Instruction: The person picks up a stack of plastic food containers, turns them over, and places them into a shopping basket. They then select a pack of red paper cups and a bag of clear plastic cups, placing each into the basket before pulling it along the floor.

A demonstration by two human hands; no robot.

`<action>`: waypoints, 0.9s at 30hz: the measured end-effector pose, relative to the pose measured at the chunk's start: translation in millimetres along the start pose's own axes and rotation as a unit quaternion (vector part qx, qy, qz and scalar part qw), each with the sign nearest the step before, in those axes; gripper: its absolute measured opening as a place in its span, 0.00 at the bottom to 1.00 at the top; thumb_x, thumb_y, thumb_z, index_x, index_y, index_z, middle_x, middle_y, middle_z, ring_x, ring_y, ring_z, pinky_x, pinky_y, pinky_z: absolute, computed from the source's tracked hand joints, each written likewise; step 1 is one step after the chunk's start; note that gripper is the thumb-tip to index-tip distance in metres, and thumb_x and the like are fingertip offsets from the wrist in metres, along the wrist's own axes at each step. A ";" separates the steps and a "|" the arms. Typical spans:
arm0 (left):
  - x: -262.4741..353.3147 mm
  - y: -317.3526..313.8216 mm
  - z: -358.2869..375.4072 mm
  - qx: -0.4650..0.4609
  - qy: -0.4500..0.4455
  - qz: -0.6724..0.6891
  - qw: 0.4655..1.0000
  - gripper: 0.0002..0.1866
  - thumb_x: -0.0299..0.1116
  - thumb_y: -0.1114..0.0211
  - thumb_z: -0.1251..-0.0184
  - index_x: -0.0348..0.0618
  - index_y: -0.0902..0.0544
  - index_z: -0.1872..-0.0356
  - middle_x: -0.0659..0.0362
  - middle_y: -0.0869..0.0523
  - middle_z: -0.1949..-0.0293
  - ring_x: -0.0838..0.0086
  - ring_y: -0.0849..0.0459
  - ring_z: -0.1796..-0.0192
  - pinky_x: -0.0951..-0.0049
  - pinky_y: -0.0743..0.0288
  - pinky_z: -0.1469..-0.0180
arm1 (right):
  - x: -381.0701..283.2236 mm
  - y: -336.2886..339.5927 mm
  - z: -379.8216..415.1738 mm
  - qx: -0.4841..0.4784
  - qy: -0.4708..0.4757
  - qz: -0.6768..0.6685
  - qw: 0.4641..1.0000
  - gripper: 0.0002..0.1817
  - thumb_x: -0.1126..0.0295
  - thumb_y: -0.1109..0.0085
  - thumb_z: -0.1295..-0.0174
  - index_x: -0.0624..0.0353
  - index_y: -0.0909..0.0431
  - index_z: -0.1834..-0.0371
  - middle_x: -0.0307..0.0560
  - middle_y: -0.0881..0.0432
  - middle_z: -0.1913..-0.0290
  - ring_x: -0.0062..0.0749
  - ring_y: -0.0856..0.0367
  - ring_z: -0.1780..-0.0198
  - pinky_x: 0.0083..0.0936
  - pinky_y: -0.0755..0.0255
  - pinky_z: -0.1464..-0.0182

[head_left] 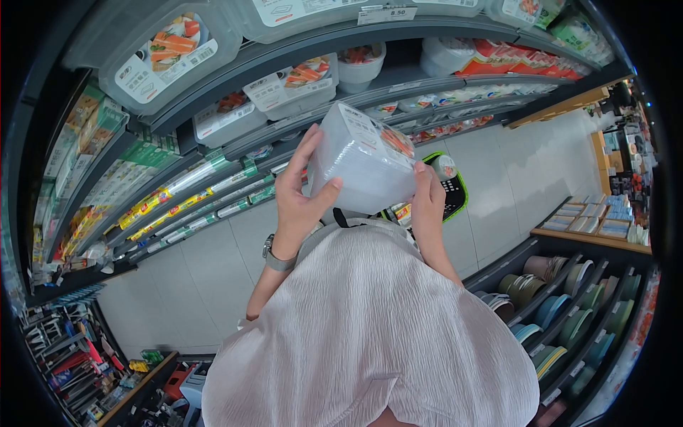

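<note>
Here, the left hand [302,203] is clasping the shrink-wrapped stack of plastic food containers [363,160], thumb and fingers spread wide around its left side. The right hand [428,203], partly open with fingers bent, is holding its right side. Beyond the stack, a shelf [245,65] is bearing packaged containers; right of it, a green-rimmed basket [464,192] is sitting.

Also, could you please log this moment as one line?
wrapped pack: held, tilted | left hand: at its left side | right hand: at its right side | green-rimmed basket: lower down
</note>
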State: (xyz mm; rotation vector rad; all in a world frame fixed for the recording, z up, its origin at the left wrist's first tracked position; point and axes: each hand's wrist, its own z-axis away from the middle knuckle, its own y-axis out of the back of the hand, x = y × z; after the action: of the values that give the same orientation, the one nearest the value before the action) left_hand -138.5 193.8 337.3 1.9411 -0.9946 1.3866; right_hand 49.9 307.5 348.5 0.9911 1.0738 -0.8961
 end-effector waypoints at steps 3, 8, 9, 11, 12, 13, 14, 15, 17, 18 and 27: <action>-2.6 0.9 0.8 0.003 -0.004 0.001 1.000 0.36 0.37 0.28 0.34 0.30 0.29 0.28 0.42 0.30 0.26 0.57 0.31 0.23 0.56 0.41 0.22 | 0.1 0.4 0.0 -0.002 0.006 0.014 1.000 0.37 0.49 0.46 0.24 0.84 0.29 0.39 0.46 0.21 0.71 0.21 0.27 0.69 0.21 0.34 0.67; -4.4 0.5 1.7 0.006 0.003 0.006 1.000 0.37 0.37 0.28 0.34 0.30 0.30 0.27 0.43 0.30 0.25 0.58 0.30 0.24 0.57 0.41 0.22 | 0.1 -2.4 1.1 -0.002 0.008 -0.015 1.000 0.37 0.49 0.45 0.24 0.85 0.29 0.39 0.45 0.22 0.72 0.20 0.28 0.71 0.21 0.35 0.69; -4.9 0.5 1.8 0.005 0.003 0.007 1.000 0.37 0.36 0.28 0.33 0.30 0.31 0.27 0.43 0.30 0.25 0.58 0.30 0.24 0.57 0.41 0.22 | 2.8 -3.0 0.7 0.007 0.006 -0.015 1.000 0.37 0.49 0.45 0.24 0.85 0.30 0.39 0.44 0.22 0.72 0.19 0.28 0.71 0.21 0.35 0.70; -4.9 0.6 1.7 0.005 0.004 0.009 1.000 0.37 0.36 0.28 0.33 0.29 0.31 0.27 0.43 0.30 0.25 0.58 0.30 0.24 0.57 0.41 0.22 | 10.1 -0.7 -2.3 0.001 0.008 -0.009 1.000 0.38 0.49 0.45 0.24 0.85 0.30 0.39 0.44 0.22 0.73 0.19 0.28 0.71 0.20 0.35 0.70; -4.6 0.3 1.7 0.006 0.003 0.007 1.000 0.36 0.35 0.29 0.33 0.29 0.31 0.27 0.43 0.31 0.25 0.58 0.30 0.24 0.57 0.42 0.22 | 11.9 0.2 -3.3 -0.005 0.010 -0.003 1.000 0.38 0.49 0.45 0.25 0.86 0.30 0.39 0.44 0.22 0.73 0.19 0.28 0.71 0.20 0.35 0.70; -4.2 0.0 1.7 0.007 0.003 0.005 1.000 0.36 0.35 0.29 0.33 0.29 0.31 0.27 0.43 0.31 0.25 0.58 0.31 0.24 0.57 0.42 0.22 | 10.0 0.0 -2.9 -0.005 0.010 -0.004 1.000 0.38 0.49 0.45 0.25 0.86 0.30 0.39 0.44 0.22 0.73 0.19 0.28 0.71 0.20 0.35 0.70; -3.3 -0.5 1.4 0.007 0.003 0.005 1.000 0.36 0.35 0.29 0.33 0.29 0.31 0.27 0.43 0.31 0.25 0.58 0.31 0.24 0.57 0.42 0.22 | 6.7 -0.5 -2.0 -0.006 0.007 -0.009 1.000 0.38 0.49 0.45 0.25 0.86 0.30 0.39 0.44 0.22 0.74 0.19 0.28 0.71 0.20 0.35 0.70; -2.1 -1.1 1.1 0.010 0.007 0.008 1.000 0.36 0.34 0.29 0.33 0.29 0.31 0.27 0.43 0.31 0.25 0.58 0.31 0.24 0.57 0.42 0.22 | 4.7 -1.1 -1.4 -0.008 0.004 -0.015 1.000 0.38 0.49 0.45 0.25 0.86 0.30 0.39 0.44 0.23 0.74 0.19 0.28 0.71 0.20 0.35 0.70; -1.7 -1.6 0.8 0.012 0.011 0.010 1.000 0.36 0.34 0.29 0.33 0.29 0.31 0.27 0.42 0.31 0.25 0.58 0.31 0.24 0.57 0.42 0.22 | 4.3 -2.1 -1.2 -0.004 0.000 -0.011 1.000 0.38 0.49 0.45 0.25 0.86 0.30 0.39 0.44 0.23 0.74 0.19 0.29 0.72 0.20 0.36 0.70; -2.3 -1.7 0.9 0.013 0.010 0.012 1.000 0.36 0.34 0.29 0.33 0.29 0.31 0.27 0.42 0.31 0.25 0.58 0.31 0.24 0.57 0.42 0.22 | 4.3 -2.3 -1.2 0.000 -0.004 -0.007 1.000 0.38 0.49 0.45 0.25 0.86 0.30 0.39 0.43 0.24 0.75 0.19 0.29 0.72 0.21 0.36 0.70; -5.4 -0.4 0.8 0.010 0.009 0.018 1.000 0.38 0.38 0.28 0.33 0.29 0.31 0.27 0.42 0.31 0.25 0.56 0.33 0.22 0.56 0.44 0.21 | 10.8 -2.2 -2.4 0.004 0.014 0.024 1.000 0.31 0.50 0.45 0.25 0.77 0.24 0.47 0.41 0.25 0.74 0.19 0.32 0.70 0.21 0.38 0.70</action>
State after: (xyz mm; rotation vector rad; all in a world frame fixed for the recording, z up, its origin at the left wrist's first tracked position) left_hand -138.9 194.8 332.0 1.9301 -1.0155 1.4364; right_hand 49.7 308.0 337.3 1.0348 1.0666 -0.8493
